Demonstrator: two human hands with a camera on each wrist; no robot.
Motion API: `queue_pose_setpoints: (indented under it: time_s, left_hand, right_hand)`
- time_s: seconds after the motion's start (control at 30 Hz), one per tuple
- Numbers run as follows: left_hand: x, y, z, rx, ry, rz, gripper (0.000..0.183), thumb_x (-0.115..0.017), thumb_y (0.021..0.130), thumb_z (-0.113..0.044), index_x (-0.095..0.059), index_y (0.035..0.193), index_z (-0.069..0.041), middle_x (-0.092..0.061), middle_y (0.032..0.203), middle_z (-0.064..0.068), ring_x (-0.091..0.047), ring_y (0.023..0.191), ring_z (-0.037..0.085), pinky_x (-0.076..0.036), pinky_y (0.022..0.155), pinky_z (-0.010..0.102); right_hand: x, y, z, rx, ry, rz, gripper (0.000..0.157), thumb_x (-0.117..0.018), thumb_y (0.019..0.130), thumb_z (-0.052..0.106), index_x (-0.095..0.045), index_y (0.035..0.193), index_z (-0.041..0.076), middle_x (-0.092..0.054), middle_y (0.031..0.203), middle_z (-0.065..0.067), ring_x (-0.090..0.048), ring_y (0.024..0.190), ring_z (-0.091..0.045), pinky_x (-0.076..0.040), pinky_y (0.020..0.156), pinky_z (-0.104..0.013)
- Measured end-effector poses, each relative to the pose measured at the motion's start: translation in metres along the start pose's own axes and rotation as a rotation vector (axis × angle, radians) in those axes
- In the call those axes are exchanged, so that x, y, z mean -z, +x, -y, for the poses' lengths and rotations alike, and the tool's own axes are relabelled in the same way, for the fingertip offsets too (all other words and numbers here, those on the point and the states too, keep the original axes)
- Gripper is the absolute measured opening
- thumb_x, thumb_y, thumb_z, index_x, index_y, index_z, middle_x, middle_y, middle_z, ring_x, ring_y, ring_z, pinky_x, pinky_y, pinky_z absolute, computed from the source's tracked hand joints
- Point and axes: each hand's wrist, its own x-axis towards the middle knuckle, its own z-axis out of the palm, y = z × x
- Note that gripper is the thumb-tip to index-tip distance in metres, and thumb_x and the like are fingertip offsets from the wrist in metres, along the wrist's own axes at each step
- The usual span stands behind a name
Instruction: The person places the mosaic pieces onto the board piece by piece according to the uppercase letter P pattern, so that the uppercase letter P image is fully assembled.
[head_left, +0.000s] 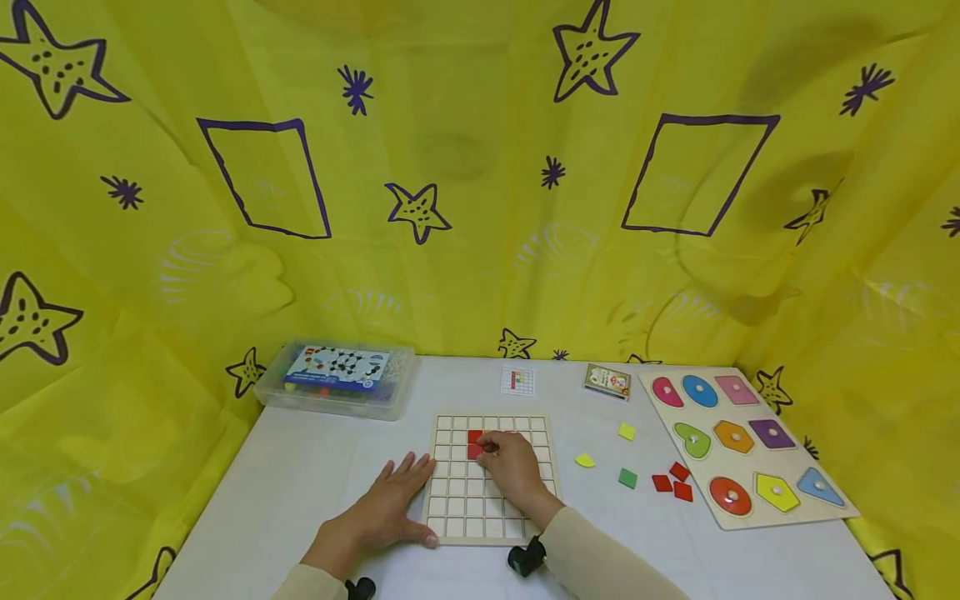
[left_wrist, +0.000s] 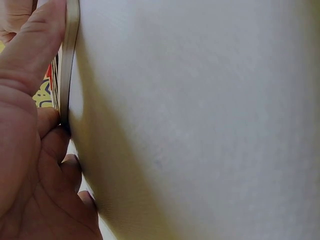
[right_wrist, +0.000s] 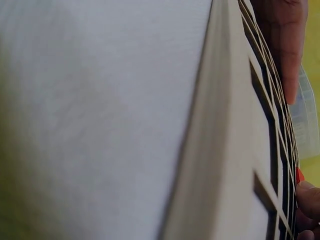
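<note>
A wooden grid board lies on the white table. Two red square tiles sit one behind the other, left of the middle in its far part. My right hand reaches over the board with thumb and index finger brought together beside these tiles. In the right wrist view a red tile stands up tilted at the thumb tip, pinched there; the fingers partly hide it. My left hand rests with spread fingers at the board's near left corner, its thumb along the near edge.
Right of the board lie several loose red tiles, a green tile and yellow pieces. A shape puzzle board lies at the right. Behind stand a pattern card, a small card box and a clear plastic case.
</note>
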Motion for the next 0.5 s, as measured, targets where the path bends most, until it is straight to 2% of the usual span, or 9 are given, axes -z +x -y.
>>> queue_pose_setpoints:
  time_s: [0.27, 0.5]
  left_hand:
    - [0.0, 0.0001, 0.0, 0.003, -0.002, 0.003, 0.117, -0.092, 0.072, -0.048, -0.037, 0.16, 0.004, -0.032, 0.17, 0.023, -0.019, 0.161, 0.047, -0.011, 0.13, 0.068]
    - [0.0002, 0.0004, 0.0004, 0.006, -0.008, 0.009, 0.118, -0.092, 0.072, -0.049, -0.036, 0.161, 0.004, -0.032, 0.17, 0.022, -0.018, 0.161, 0.047, -0.01, 0.13, 0.067]
  right_hand:
    - [0.0019, -0.0007, 0.003, 0.004, 0.007, -0.005, 0.02, -0.08, 0.085, 0.001, -0.079, 0.105, 0.003, -0.073, 0.091, -0.004, -0.061, 0.086, -0.016, -0.051, 0.073, -0.027]
    - [0.006, 0.0017, 0.0035, -0.093, 0.184, 0.034, 0.021, -0.078, 0.091, 0.003, -0.076, 0.112, 0.004, -0.073, 0.101, -0.006, -0.064, 0.091, -0.016, -0.057, 0.079, -0.028]
